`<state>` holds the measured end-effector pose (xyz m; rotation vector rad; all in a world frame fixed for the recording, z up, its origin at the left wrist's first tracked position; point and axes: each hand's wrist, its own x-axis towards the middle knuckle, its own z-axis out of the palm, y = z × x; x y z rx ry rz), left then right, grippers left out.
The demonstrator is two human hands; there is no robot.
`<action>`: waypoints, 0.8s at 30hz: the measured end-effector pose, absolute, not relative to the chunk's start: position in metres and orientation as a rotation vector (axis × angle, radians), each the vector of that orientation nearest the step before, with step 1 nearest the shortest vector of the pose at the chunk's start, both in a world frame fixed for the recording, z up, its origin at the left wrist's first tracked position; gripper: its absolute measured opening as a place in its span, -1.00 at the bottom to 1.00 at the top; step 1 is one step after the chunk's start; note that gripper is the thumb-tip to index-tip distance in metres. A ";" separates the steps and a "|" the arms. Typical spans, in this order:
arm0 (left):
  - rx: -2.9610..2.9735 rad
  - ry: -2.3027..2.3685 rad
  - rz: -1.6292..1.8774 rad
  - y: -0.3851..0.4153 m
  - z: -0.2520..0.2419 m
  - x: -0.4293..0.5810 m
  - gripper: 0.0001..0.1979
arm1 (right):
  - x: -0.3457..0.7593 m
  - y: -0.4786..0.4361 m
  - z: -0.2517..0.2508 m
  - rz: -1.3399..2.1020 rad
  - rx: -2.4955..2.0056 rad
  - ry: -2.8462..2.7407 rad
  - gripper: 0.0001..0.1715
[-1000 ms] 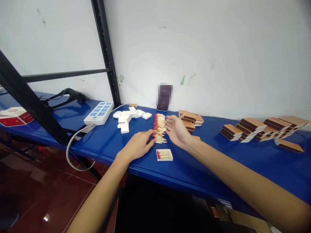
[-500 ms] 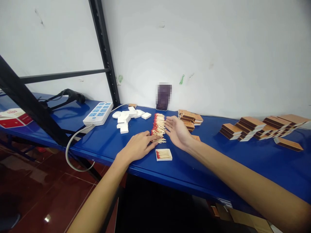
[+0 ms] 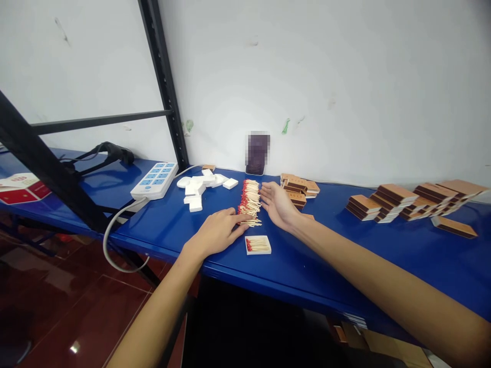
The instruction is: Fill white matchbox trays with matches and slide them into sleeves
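A heap of red-tipped matches (image 3: 249, 202) lies on the blue table (image 3: 164, 225). My left hand (image 3: 216, 233) rests flat on the table, fingers stretched out, its fingertips touching the near left end of the heap. My right hand (image 3: 276, 203) stands on its edge against the right side of the heap, palm facing left, fingers open. A small white tray (image 3: 258, 245) with some matches in it sits just in front of the heap, between my forearms.
Several white inner trays (image 3: 203, 185) and a white power strip (image 3: 150, 180) lie to the left. Brown matchbox sleeves (image 3: 300, 187) sit behind my right hand, larger stacks of brown matchboxes (image 3: 416, 201) at the right. A black shelf post (image 3: 163, 82) rises at the back left.
Both hands stay at the heap; the right hand has slid slightly farther back along its side. The view has shifted a little.
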<state>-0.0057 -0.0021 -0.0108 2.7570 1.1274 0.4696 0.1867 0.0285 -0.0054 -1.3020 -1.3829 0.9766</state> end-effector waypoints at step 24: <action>2.788 1.092 0.493 -0.002 -0.010 -0.005 -0.60 | 0.229 0.004 0.006 0.121 -1.176 -2.441 -0.54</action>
